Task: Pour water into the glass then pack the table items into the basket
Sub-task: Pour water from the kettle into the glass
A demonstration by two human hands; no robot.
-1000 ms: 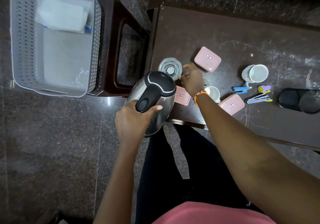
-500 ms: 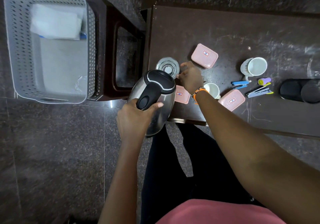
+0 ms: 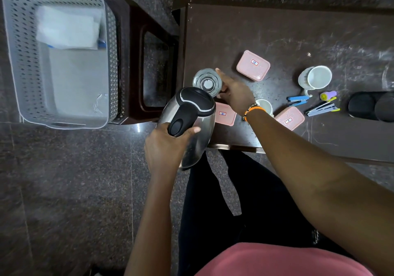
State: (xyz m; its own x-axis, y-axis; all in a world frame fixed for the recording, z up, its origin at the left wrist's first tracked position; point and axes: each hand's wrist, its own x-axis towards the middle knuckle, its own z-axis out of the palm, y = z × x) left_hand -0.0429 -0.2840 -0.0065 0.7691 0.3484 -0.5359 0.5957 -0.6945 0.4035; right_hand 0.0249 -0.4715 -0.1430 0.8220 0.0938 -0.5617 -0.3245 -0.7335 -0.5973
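Gripping the kettle (image 3: 189,124) handle, left hand (image 3: 165,147) tilts it; right hand (image 3: 234,93) fingers cup the glass (image 3: 206,81).

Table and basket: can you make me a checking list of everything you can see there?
Surface: dark scratched table, dusty marks.
Job's things: glass upright near the table's left edge; steel kettle tilted toward it; grey basket on the floor at left, with a white folded thing inside.
Clutter: three pink boxes, big mug, small cup, blue stapler, clippers, purple roll, black case.
Hands: left hand grips the kettle handle; right hand touches the glass.
Cables: nothing seen.
Surroundings: dark stool beside the basket, speckled tile floor.
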